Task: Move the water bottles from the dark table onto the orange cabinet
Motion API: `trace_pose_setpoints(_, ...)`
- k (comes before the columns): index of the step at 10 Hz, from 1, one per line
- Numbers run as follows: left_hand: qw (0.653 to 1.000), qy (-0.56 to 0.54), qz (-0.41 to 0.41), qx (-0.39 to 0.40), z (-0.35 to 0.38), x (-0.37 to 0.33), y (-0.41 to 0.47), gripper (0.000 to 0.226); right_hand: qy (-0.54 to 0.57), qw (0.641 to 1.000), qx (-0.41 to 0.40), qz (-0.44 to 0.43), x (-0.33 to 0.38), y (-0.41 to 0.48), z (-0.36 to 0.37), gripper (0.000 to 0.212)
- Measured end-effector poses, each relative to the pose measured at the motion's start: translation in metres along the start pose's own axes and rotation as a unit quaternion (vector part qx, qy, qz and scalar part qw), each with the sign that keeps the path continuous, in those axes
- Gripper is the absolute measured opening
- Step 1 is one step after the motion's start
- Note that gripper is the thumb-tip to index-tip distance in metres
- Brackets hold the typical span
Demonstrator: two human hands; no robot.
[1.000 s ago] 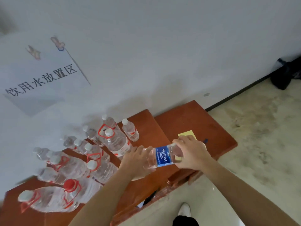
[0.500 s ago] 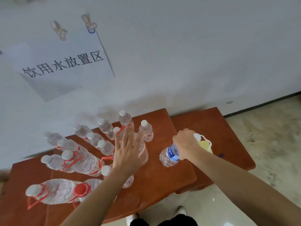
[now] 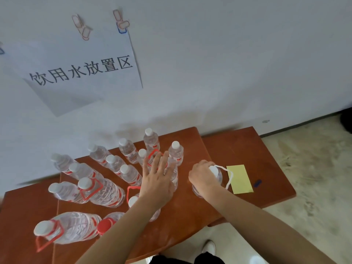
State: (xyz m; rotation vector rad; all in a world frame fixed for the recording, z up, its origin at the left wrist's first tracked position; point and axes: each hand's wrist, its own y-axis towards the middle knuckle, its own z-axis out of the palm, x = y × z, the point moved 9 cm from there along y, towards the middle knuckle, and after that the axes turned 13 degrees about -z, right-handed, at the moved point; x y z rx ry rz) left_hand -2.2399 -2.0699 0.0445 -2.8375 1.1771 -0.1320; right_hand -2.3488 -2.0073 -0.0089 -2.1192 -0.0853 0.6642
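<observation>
Item 1: white-handled bottle (image 3: 218, 175), upright on the orange cabinet (image 3: 242, 149), near the middle of its top, toward the front edge. I see my right hand (image 3: 202, 175) curled round its neck and cap.

Item 2: left hand (image 3: 156, 180), flat with fingers straight and spread, over a red-handled bottle (image 3: 174, 178). I cannot tell if it touches.

Item 3: cluster of water bottles (image 3: 129, 174), filling the cabinet's left half back to the wall.

Item 4: yellow note (image 3: 240, 179), just right of item 1.

Item 5: paper sign (image 3: 82, 71), clipped to the wall.
</observation>
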Motion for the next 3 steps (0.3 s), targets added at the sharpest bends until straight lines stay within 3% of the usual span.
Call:
trace_pose_setpoints(1, 1.000, 0.006, -0.001, 0.011, -0.003, 0.001, -0.001, 0.058, 0.016, 0.997, -0.080, 0.004, -0.012, -0.011, -0.008, 0.032)
trace_pose_setpoints(2, 1.000, 0.001, -0.001, 0.004, -0.005, 0.002, 0.000, 0.058, 0.096, 0.981, -0.169, -0.015, -0.016, -0.019, -0.008, 0.040)
trace_pose_setpoints(3, 1.000, 0.015, 0.011, 0.018, -0.002, -0.001, -0.006, 0.060, 0.227, 0.931, -0.286, -0.014, -0.034, -0.048, -0.022, 0.054)
